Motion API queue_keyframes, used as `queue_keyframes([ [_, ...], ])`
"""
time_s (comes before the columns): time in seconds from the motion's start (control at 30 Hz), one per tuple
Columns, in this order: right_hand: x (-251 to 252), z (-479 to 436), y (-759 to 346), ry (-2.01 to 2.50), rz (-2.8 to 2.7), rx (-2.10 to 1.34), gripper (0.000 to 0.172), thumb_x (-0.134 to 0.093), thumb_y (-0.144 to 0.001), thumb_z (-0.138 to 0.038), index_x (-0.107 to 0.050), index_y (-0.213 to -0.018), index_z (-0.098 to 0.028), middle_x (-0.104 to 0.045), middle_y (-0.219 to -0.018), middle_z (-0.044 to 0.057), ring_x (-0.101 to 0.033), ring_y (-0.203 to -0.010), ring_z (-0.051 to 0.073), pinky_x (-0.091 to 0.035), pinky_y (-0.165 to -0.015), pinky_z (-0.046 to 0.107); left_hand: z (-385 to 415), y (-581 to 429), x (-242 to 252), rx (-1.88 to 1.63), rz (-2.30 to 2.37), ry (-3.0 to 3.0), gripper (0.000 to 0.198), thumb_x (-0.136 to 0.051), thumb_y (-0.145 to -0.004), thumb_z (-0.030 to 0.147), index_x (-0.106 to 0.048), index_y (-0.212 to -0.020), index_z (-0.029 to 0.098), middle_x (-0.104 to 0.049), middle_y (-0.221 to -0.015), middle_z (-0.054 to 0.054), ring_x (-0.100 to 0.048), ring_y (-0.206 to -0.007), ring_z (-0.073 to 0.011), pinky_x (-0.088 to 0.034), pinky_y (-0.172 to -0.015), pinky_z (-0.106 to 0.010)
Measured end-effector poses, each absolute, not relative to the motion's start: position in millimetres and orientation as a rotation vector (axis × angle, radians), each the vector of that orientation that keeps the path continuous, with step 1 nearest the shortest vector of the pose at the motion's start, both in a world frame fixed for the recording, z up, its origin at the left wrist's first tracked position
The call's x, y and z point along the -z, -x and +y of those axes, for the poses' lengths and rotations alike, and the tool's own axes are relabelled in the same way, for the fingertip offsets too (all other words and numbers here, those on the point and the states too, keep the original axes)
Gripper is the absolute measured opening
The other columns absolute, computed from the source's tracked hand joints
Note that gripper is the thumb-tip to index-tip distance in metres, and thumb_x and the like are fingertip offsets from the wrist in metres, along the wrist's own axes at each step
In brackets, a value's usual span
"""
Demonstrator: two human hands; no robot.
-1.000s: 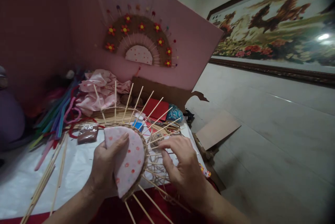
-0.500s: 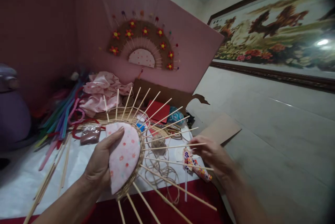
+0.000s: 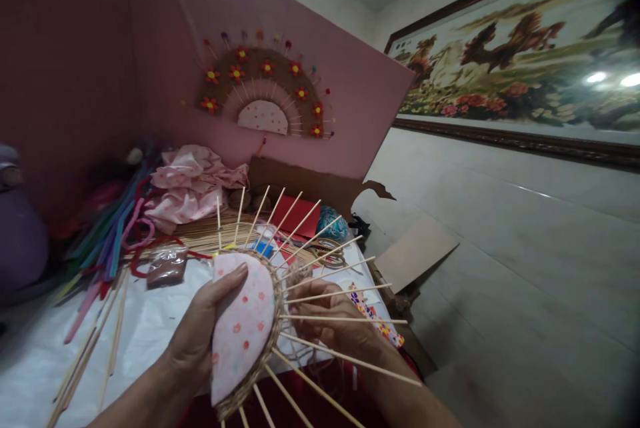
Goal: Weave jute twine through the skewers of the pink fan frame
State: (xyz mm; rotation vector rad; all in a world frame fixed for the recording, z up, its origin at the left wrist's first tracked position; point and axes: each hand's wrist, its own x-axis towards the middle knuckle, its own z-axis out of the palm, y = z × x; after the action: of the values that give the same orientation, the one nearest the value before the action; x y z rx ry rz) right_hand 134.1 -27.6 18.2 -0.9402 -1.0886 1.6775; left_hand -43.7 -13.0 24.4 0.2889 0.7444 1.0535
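My left hand (image 3: 200,325) grips a half-round craft piece by its flat side, thumb on top. Its face is pale pink fabric (image 3: 241,321) with small red flowers. Woven twine (image 3: 277,305) edges the curve, and thin wooden sticks (image 3: 345,293) fan out from it. Beneath several sticks, my right hand (image 3: 333,315) has its fingers bent close together near the woven edge; what they hold, if anything, is hidden. A small ball of jute twine (image 3: 301,273) sits just beyond these fingers, and loose strands show below them.
A finished-looking fan decoration (image 3: 263,88) hangs on the pink board. Behind the work lie pink cloth (image 3: 193,181), a red card (image 3: 297,217), blue yarn (image 3: 331,223) and scissors (image 3: 327,253). Pipe cleaners (image 3: 113,235), a brown packet (image 3: 167,265) and loose sticks (image 3: 87,355) are at left.
My right hand has moved left, from the outer stick tips to among the sticks near the woven edge. My left hand keeps its grip; the craft piece sits slightly lower in view.
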Motion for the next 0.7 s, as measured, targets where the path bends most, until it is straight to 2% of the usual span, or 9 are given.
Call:
queue_keyframes([
  [0.1,-15.3,-28.7,-132.6,0.999,-1.063,-1.612,0.015,-0.075,-0.064,-0.025,-0.065,-0.073,-0.017,-0.056,-0.062,-0.002,-0.041,-0.045,0.006,-0.029,-0.044,0.02,-14.2,43.2,-22.4,-1.016,0.729,-0.309,0.028,-0.064,-0.071,0.019,-0.064,-0.096,0.008,-0.07,-0.059,-0.012,-0.068,-0.057,-0.0299,-0.057,-0.056,-0.042],
  [0.2,-13.6,-29.8,-131.9,0.951,-1.082,-1.56,0.015,-0.073,-0.063,-0.016,-0.065,-0.076,-0.018,-0.055,-0.063,-0.002,-0.041,-0.048,0.007,-0.026,-0.046,0.021,-15.9,42.6,-21.9,-0.995,0.722,-0.324,0.028,-0.063,-0.071,0.02,-0.064,-0.097,0.008,-0.07,-0.059,-0.012,-0.068,-0.06,-0.0316,-0.057,-0.057,-0.043],
  [0.5,-8.5,-28.4,-136.6,0.99,-1.083,-1.434,0.017,-0.073,-0.06,-0.016,-0.065,-0.074,-0.022,-0.056,-0.065,-0.001,-0.044,-0.051,0.01,-0.029,-0.047,0.023,-14.1,41.9,-17.5,-1.004,0.748,-0.368,0.03,-0.065,-0.069,0.019,-0.064,-0.097,0.009,-0.071,-0.062,-0.013,-0.068,-0.059,-0.0305,-0.056,-0.056,-0.042],
  [0.7,-3.8,-27.4,-137.4,0.92,-1.051,-1.417,0.012,-0.071,-0.066,-0.019,-0.063,-0.075,-0.022,-0.055,-0.065,-0.003,-0.041,-0.049,0.008,-0.03,-0.046,0.021,-12.7,40.9,-17.0,-1.003,0.786,-0.359,0.028,-0.064,-0.07,0.02,-0.063,-0.096,0.009,-0.071,-0.061,-0.012,-0.068,-0.056,-0.0292,-0.056,-0.055,-0.042],
])
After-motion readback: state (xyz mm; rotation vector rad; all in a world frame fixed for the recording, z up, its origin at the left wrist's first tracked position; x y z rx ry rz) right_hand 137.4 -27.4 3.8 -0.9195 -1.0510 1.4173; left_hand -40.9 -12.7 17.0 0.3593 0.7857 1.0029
